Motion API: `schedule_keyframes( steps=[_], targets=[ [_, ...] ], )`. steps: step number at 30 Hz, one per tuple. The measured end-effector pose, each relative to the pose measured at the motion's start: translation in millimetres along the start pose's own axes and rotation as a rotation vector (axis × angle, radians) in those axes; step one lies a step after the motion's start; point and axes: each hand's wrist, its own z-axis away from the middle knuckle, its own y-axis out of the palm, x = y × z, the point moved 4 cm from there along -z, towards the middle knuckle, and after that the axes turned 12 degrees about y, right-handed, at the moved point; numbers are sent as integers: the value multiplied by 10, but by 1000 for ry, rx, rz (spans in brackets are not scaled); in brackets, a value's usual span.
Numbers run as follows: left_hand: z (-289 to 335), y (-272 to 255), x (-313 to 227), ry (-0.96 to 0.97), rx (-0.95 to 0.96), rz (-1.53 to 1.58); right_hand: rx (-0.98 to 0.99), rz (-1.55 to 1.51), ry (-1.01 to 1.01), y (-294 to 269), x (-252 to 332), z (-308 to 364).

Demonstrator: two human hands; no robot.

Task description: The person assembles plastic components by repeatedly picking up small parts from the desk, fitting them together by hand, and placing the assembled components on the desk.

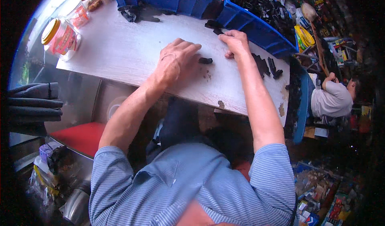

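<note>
My left hand (176,59) is over the middle of the white tabletop (120,49), fingers loosely bent and pointing right, with nothing visible in them. A short black plastic part (205,60) lies just to the right of it. My right hand (236,42) is farther right and a little farther away, its thumb apart from the bent fingers. The fingertips are close beside dark parts (214,25) by the blue bin; whether they touch is unclear. More elongated black parts (261,65) lie under and right of my right forearm.
Two blue plastic bins (168,2) (260,29) line the far edge, the right one full of black parts. Jars with yellow lids (60,39) stand at the left end. A red seat (82,137) is below left. Another person (331,99) bends over at the right.
</note>
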Motion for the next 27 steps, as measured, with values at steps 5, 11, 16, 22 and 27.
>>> schedule_keyframes(
  steps=[5, 11, 16, 22, 27],
  targets=[
    [-27, -117, -95, 88, -106, -94, 315, -142, 93, -12, -151, 293],
    [-22, -53, -175, 199, -13, -65, 621, -204, 66, 217, -184, 794],
    [27, -13, -120, 101, 114, 17, 586, -322, 96, 267, -284, 844],
    [-1, -1, -133, 112, 112, -6, 358, -395, 68, 313, -372, 864],
    [-54, -11, -112, 93, 197, -51, 228, -308, 44, 335, -337, 885]
  ],
)
